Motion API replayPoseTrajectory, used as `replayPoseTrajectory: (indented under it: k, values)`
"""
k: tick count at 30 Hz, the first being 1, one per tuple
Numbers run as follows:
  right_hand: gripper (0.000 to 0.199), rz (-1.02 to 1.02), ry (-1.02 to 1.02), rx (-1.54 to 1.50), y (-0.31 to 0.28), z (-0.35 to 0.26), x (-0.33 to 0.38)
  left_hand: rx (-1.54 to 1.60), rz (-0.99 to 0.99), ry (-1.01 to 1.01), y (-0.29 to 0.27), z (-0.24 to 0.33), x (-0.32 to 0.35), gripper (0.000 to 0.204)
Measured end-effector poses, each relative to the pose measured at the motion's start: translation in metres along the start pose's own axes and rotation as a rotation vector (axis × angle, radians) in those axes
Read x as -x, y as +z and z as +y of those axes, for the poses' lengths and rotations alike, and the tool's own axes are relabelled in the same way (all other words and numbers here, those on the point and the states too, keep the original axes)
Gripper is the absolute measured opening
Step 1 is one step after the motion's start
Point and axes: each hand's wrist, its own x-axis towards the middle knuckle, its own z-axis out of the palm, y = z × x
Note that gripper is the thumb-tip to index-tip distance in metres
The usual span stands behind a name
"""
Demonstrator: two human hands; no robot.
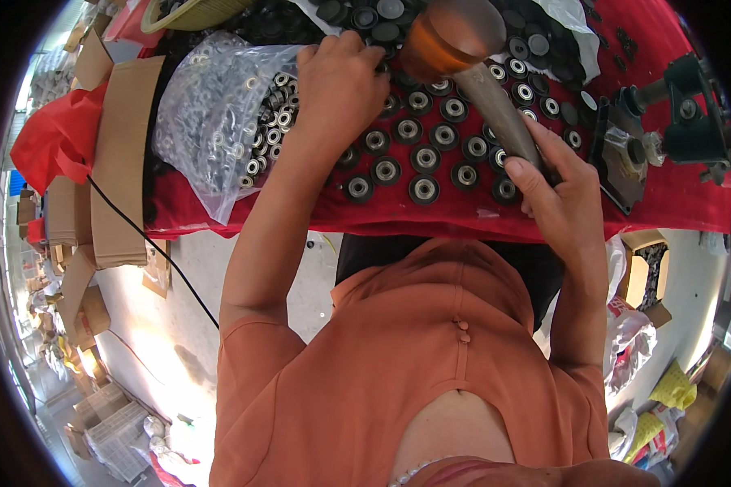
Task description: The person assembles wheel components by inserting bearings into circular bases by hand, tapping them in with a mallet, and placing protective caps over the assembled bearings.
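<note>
My right hand (556, 183) is wrapped round the wooden handle (499, 109) of a mallet. Its rounded amber-brown head (451, 40) hangs over the far part of the table, above black round parts. My left hand (341, 85) reaches past a clear plastic bag (211, 114) of metal bearings, its fingers curled down among the round parts; the fingertips and anything between them are hidden. In front of me stand loose rows of black round caps with silver bearings (425, 158) in them. Loose bearings (278, 122) spill from the bag's mouth beside my left wrist.
A red cloth (674, 207) covers the table. Plain black caps (365, 18) lie at the back, near a yellowish basket (195, 12). At the right edge stands a dark green metal device (690, 105). A cardboard box (122, 162) and a red bag (57, 134) flank the left side.
</note>
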Motion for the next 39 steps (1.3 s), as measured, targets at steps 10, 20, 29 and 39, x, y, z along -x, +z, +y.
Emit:
replayPoseTrajectory:
  k: [10,20,29,39]
  values:
    - [0.051,0.069,-0.426,0.167,0.014,-0.026,-0.039,0.433,0.314,-0.252,-0.042,-0.007,0.070,0.024]
    - [0.051,-0.135,-0.133,0.364,0.018,-0.027,-0.059,0.601,0.293,-0.402,-0.047,-0.005,0.092,0.022]
    - [0.052,-0.112,-0.447,0.224,0.039,-0.044,-0.048,0.317,0.463,-0.422,-0.031,-0.020,0.094,0.043]
    - [0.052,-0.123,-0.228,0.122,0.034,-0.055,-0.059,0.639,0.522,-0.411,-0.029,-0.022,0.095,0.038]
